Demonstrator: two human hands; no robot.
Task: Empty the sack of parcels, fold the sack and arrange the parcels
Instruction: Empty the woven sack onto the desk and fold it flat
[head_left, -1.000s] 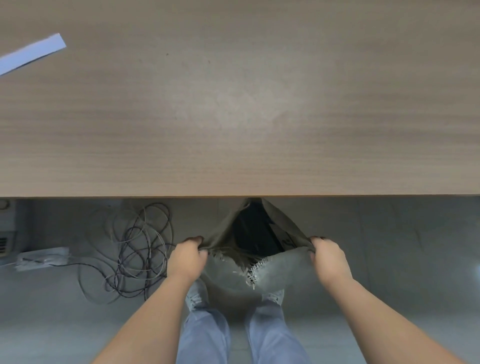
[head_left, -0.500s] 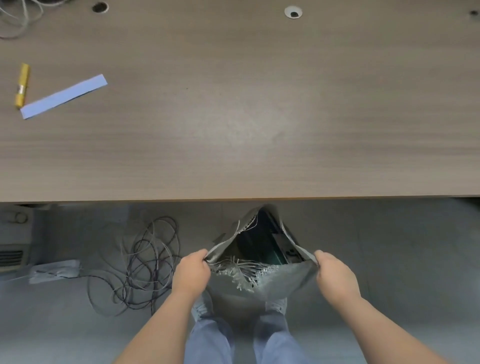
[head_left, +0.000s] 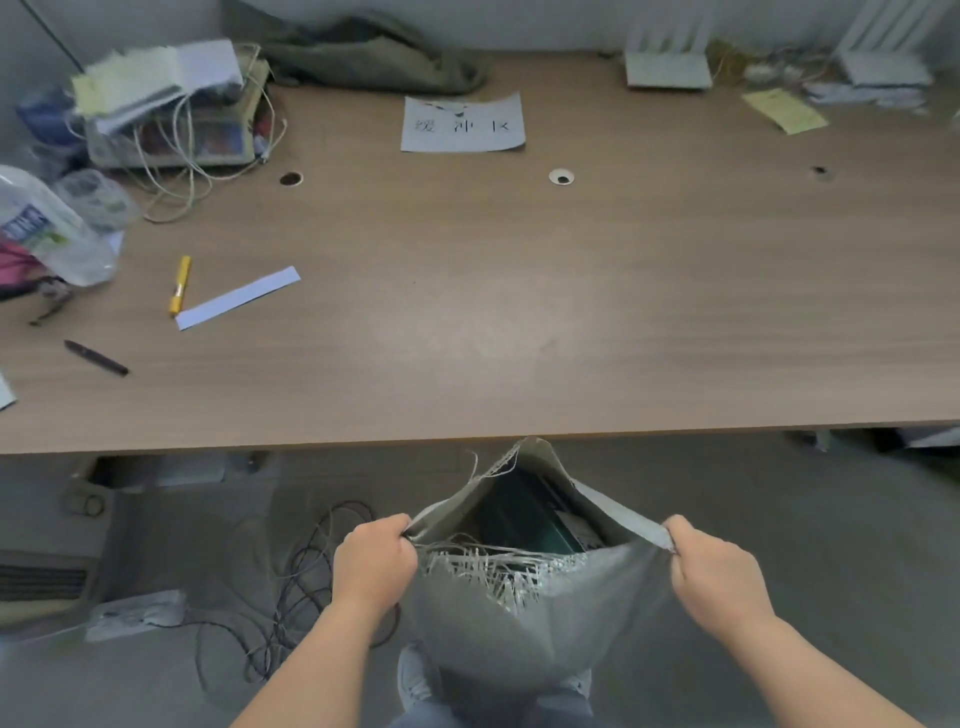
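So we've got both hands on the sack (head_left: 524, 629) right now, down below the table edge. Our left hand (head_left: 375, 564) is closed tight in a fist on the left side of the rim, and our right hand (head_left: 714, 584) is doing the same on the right side, fingers curled all the way shut around the woven fabric. Between the two fists the mouth is pulled wide open, with a messy frayed fringe hanging along the near lip.

Just past our knuckles, inside the opening, there's a dark green parcel (head_left: 522, 519) sitting at an angle, plus something paler tucked against it on the right-hand side. Can't tell how many more are underneath. The far lip of the sack pokes up close to the table (head_left: 519, 332) edge.

Beyond that, the wooden top straight ahead of our hands is bare. Off to the left of our left fist, further out, are a white paper strip (head_left: 238, 304), a yellow marker (head_left: 180, 285) and a black pen (head_left: 96, 357). At the back there's a printed sheet (head_left: 462, 123).

Looks like we're at the very start: nothing is out yet. Next we'd guess the whole sack needs hoisting up over the edge and tipping onto that bare patch, or one hand lets go and reaches in.
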